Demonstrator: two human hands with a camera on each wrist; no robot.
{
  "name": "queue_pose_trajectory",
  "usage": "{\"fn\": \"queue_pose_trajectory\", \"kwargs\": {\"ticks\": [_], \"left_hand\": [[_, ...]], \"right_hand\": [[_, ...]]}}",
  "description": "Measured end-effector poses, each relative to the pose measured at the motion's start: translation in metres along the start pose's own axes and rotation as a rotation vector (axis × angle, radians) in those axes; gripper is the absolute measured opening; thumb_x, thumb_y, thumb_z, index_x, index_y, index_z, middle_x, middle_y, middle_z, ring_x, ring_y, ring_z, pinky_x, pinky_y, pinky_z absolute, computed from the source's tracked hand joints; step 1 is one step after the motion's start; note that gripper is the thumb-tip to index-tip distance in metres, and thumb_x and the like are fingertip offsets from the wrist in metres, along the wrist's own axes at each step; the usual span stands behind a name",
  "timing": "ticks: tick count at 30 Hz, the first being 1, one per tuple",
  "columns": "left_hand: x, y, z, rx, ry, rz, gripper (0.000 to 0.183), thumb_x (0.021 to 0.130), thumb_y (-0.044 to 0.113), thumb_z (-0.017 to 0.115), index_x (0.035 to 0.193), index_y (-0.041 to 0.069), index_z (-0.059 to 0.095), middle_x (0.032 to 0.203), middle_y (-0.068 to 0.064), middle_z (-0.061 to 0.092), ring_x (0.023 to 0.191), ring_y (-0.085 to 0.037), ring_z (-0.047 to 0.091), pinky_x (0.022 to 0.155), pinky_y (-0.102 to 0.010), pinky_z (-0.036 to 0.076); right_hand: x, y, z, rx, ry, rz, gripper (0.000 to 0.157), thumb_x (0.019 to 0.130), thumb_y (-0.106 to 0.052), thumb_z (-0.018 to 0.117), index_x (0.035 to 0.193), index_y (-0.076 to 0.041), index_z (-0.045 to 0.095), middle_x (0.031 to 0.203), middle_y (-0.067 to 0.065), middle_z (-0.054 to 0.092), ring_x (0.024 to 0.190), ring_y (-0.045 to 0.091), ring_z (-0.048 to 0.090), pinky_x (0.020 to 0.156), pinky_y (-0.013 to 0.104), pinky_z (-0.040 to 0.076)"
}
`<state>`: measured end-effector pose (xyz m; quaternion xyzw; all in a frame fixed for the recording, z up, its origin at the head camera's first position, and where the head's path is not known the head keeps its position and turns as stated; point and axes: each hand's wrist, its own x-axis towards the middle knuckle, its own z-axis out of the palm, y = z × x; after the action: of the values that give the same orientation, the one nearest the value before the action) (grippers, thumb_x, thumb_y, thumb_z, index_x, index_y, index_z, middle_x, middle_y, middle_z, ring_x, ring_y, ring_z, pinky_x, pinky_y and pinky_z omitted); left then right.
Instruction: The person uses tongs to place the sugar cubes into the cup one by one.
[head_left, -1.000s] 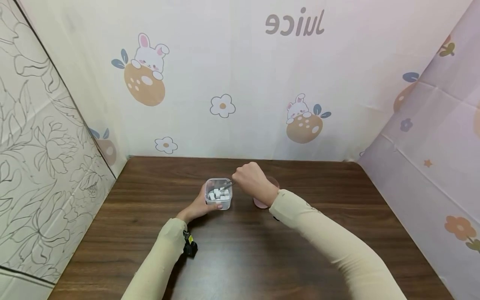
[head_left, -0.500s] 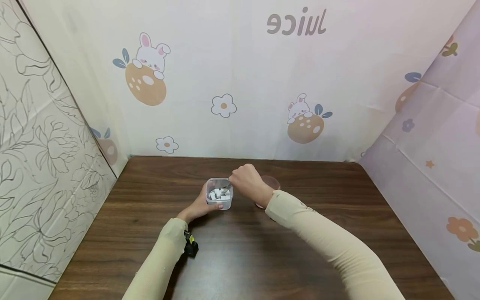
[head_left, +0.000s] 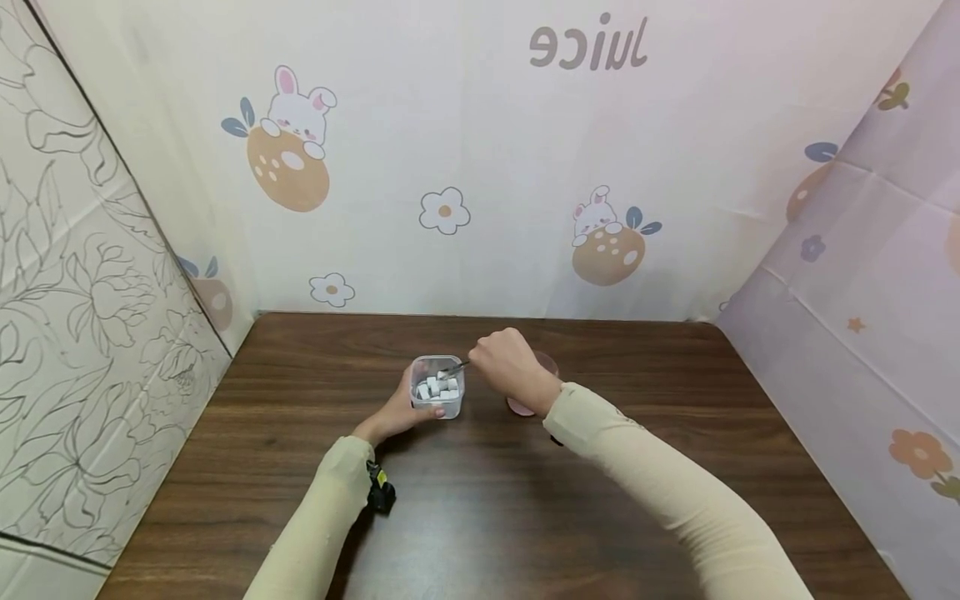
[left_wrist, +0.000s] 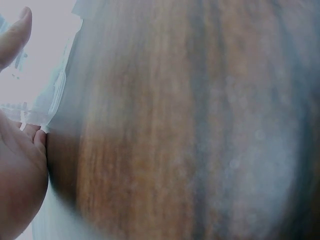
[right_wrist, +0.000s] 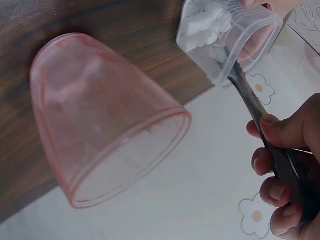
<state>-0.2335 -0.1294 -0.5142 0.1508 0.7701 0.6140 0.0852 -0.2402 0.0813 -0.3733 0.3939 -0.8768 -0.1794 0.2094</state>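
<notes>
In the head view my left hand (head_left: pixel 401 408) holds a small clear plastic box (head_left: pixel 457 406) by its left side and front, with the thumb along the front wall. Several white cubes (head_left: pixel 433 386) lie in the box. Curled around dark metal tongs (right_wrist: pixel 252 102), my right hand (head_left: pixel 510 362) is just right of the box, and the tongs' tips reach in over its rim. One white cube is close to the tips; whether they grip it I cannot tell. The left wrist view shows my thumb (left_wrist: pixel 15 37) against the washed-out box.
A transparent pink cup (right_wrist: pixel 100 115) stands upright on the brown wooden table (head_left: pixel 465 517), partly behind my right hand and wrist in the head view. Patterned cloth walls (head_left: pixel 450 125) enclose the table at the back and sides.
My right hand moved slightly left, lowering the tongs deeper into the box, then came back right and raised them. The left hand and the box stay nearly in place.
</notes>
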Motion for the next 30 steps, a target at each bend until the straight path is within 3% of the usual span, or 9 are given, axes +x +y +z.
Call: {"fn": "queue_pose_trajectory", "kwargs": {"ticks": [9,18,23,30], "left_hand": [[-0.009,0.025,-0.003,-0.025,-0.047,0.015,0.095,0.077,-0.002,0.074,0.146,-0.007,0.008,0.148,-0.032,0.019,0.135,-0.043,0.021,0.109,-0.05,0.017],[-0.009,0.027,-0.003,-0.036,-0.052,0.043,0.095,0.077,-0.004,0.073,0.145,-0.008,0.008,0.146,-0.033,0.02,0.133,-0.044,0.023,0.108,-0.052,0.017],[-0.007,0.018,-0.003,-0.048,-0.039,0.045,0.097,0.076,-0.002,0.075,0.146,-0.006,0.009,0.147,-0.032,0.02,0.133,-0.043,0.023,0.108,-0.053,0.016],[0.001,-0.006,0.0,0.008,-0.005,0.039,0.097,0.076,0.004,0.077,0.147,0.002,0.011,0.148,-0.025,0.024,0.135,-0.036,0.025,0.109,-0.048,0.018]], "right_hand": [[-0.012,0.008,0.005,0.055,0.003,0.025,0.038,0.073,0.0,0.066,0.048,-0.018,0.045,0.049,-0.007,0.028,0.052,0.012,0.017,0.041,0.027,0.02],[-0.019,0.013,0.006,0.11,-0.025,0.046,0.024,0.063,-0.019,0.084,0.061,-0.017,0.06,0.05,-0.005,0.047,0.046,0.009,0.028,0.039,0.027,0.033],[-0.024,0.015,0.006,0.141,-0.009,0.069,0.019,0.064,-0.017,0.083,0.065,-0.018,0.064,0.052,-0.006,0.049,0.045,0.009,0.031,0.038,0.028,0.034],[-0.031,0.016,0.005,0.192,0.022,0.105,0.025,0.069,-0.002,0.065,0.058,-0.019,0.051,0.05,-0.007,0.032,0.048,0.01,0.019,0.039,0.026,0.019]]}}
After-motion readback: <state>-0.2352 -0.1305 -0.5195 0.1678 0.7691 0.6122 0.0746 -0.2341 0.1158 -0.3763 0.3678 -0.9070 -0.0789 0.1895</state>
